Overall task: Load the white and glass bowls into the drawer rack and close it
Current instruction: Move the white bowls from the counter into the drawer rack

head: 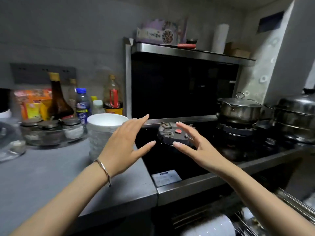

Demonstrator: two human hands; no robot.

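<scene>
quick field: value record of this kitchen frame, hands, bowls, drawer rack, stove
left hand: open, empty, raised over the counter edge
right hand: open, empty, raised over the cooktop
white bowl: top of a stack on the counter, left of the left hand
glass bowls: textured stack under the white bowl
drawer rack: pulled open below, dishes already inside
lidded pot: on the right burner

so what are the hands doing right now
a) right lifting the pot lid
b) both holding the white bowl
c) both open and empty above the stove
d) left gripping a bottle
c: the left hand and right hand are spread open, holding nothing; the white bowl stands untouched.
</scene>
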